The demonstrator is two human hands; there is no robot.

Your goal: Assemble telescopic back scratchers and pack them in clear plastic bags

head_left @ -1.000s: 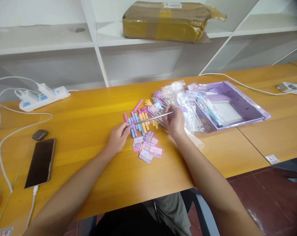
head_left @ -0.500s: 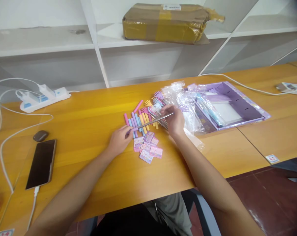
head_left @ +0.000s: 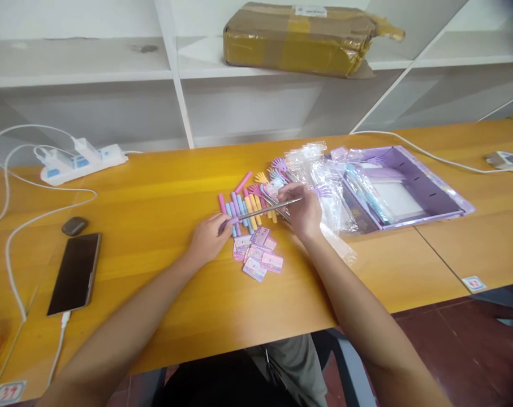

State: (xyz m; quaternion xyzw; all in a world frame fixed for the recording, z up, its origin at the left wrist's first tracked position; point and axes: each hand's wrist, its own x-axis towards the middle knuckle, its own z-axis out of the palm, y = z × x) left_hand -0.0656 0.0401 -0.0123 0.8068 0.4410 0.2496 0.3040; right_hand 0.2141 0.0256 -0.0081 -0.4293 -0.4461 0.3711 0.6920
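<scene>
A thin metal rod (head_left: 270, 209) stretches between my two hands, tilted up to the right. My left hand (head_left: 209, 239) pinches its purple handle end. My right hand (head_left: 305, 213) has its fingers closed around the other end, where a purple hand-shaped scratcher head (head_left: 323, 190) shows just beyond. It looks like a small back scratcher. Below the rod lie coloured handle tubes (head_left: 253, 210) in pink, blue, purple and yellow. Small printed cards (head_left: 272, 262) are piled nearer to me. More hand-shaped heads (head_left: 262, 177) and rods lie behind, partly hidden by my right hand.
Clear plastic bags (head_left: 307, 155) lie beside an open purple box (head_left: 434, 183) on the right. A phone (head_left: 74, 274) on a cable, a dark earbud case (head_left: 74, 226) and a power strip (head_left: 86, 167) are at left. A taped carton (head_left: 298, 42) sits on the shelf.
The view has shifted slightly, so the scene sits a little further right. Both hands keep their hold on the back scratcher, with hardly any movement.
</scene>
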